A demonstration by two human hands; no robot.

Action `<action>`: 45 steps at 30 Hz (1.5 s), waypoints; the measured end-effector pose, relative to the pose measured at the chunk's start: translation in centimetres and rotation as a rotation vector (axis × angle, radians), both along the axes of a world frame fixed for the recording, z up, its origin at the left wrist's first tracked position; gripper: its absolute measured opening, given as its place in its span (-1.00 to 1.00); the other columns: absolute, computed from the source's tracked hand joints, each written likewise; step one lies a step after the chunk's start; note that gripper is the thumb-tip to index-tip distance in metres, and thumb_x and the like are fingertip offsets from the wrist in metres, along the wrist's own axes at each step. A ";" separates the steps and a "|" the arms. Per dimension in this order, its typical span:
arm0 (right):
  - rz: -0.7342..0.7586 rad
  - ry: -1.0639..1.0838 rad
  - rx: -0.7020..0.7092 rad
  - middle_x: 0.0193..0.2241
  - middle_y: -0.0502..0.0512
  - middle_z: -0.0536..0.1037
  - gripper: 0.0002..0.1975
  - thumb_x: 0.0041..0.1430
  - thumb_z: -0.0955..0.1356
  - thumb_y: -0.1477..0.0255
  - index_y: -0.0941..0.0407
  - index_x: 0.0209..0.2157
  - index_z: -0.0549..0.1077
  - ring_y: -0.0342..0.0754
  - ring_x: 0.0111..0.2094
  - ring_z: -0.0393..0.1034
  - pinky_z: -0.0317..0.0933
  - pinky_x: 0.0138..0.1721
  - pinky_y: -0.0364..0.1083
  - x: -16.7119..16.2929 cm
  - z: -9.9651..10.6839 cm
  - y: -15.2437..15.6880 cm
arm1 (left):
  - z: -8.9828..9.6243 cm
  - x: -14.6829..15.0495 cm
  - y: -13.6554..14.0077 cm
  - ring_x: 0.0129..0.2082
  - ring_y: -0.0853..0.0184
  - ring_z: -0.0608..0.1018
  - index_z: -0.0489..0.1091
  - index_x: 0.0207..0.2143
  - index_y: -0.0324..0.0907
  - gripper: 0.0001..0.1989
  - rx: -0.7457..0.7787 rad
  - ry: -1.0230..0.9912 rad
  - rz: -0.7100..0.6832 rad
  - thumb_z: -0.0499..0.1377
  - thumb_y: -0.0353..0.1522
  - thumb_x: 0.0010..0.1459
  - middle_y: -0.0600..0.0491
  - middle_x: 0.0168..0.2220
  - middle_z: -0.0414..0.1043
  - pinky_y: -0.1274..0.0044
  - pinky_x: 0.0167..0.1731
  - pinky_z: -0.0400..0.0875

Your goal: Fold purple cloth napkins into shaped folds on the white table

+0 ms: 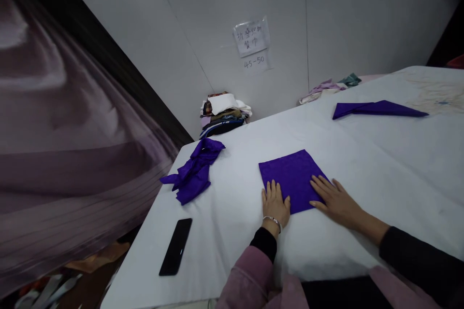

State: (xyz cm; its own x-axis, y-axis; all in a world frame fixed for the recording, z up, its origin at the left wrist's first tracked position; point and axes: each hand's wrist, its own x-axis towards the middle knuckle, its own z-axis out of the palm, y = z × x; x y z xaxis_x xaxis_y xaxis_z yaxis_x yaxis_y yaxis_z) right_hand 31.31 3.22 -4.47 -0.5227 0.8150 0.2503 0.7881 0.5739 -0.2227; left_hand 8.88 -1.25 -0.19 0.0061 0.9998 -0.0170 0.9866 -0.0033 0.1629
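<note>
A purple cloth napkin (pixel 295 176), folded into a flat square, lies on the white-covered table in front of me. My left hand (pixel 276 205) rests flat on its lower left edge, fingers stretched out, with a silver bracelet at the wrist. On the napkin's right edge lies my right hand (pixel 333 200), palm down and fingers spread. A crumpled purple cloth (pixel 197 171) sits to the left, near the table's edge. Farther off at the right is a long, narrow folded purple cloth (pixel 377 108). Neither hand touches those two.
A black phone (pixel 176 247) lies at the table's (pixel 232 256) left front. Behind the far edge, a stack of folded fabrics (pixel 224 115) and some loose cloths (pixel 324 89) stand by the wall. A mauve curtain (pixel 72 154) hangs at the left. A handwritten paper sign (pixel 252 38) is on the wall.
</note>
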 end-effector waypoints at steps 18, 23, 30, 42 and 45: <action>0.364 0.090 -0.049 0.25 0.31 0.08 -0.16 0.18 0.15 -0.04 0.16 0.32 -0.14 0.18 0.26 -0.07 -0.11 0.19 0.27 -8.6 2.0 -3.8 | 0.1 -0.2 0.3 0.33 0.11 -0.18 0.01 0.27 -0.20 -0.41 -0.090 0.067 -0.063 -0.11 -0.26 0.20 -0.02 0.34 -0.17 0.17 0.26 -0.21; 0.324 0.079 0.001 0.26 0.23 0.06 -0.23 0.20 0.17 0.01 0.08 0.31 -0.10 0.18 0.26 -0.09 -0.08 0.18 0.26 -4.4 0.5 -3.5 | -0.2 -0.1 0.1 0.33 0.18 -0.16 -0.05 0.29 -0.26 -0.40 -0.003 0.031 -0.005 -0.19 -0.18 0.26 -0.06 0.33 -0.16 0.22 0.27 -0.18; 0.205 -0.005 0.021 0.27 0.19 0.04 -0.27 0.22 0.16 0.02 0.05 0.31 -0.10 0.16 0.25 -0.06 -0.09 0.18 0.27 2.5 0.1 -2.6 | 0.1 0.2 0.2 0.33 0.16 -0.13 -0.02 0.27 -0.28 -0.40 -0.010 0.013 0.002 -0.21 -0.16 0.27 -0.08 0.33 -0.14 0.21 0.27 -0.17; 0.172 -0.001 0.042 0.24 0.18 0.11 -0.29 0.19 0.15 -0.03 0.04 0.27 0.05 0.16 0.25 -0.04 -0.11 0.18 0.28 3.0 -0.1 -2.5 | 1.6 4.6 -0.1 0.33 0.17 -0.21 -0.07 0.29 -0.21 -0.39 0.106 0.051 -0.074 -0.18 -0.15 0.25 -0.04 0.35 -0.20 0.13 0.26 -0.32; 0.175 -0.036 0.044 0.24 0.21 0.12 -0.29 0.18 0.14 -0.04 0.07 0.24 0.13 0.16 0.25 -0.04 -0.10 0.17 0.28 3.2 -0.4 -2.4 | 1.4 7.9 0.4 0.33 0.20 -0.21 -0.10 0.29 -0.21 -0.40 0.139 -0.005 -0.179 -0.23 -0.15 0.26 0.00 0.35 -0.21 0.17 0.27 -0.26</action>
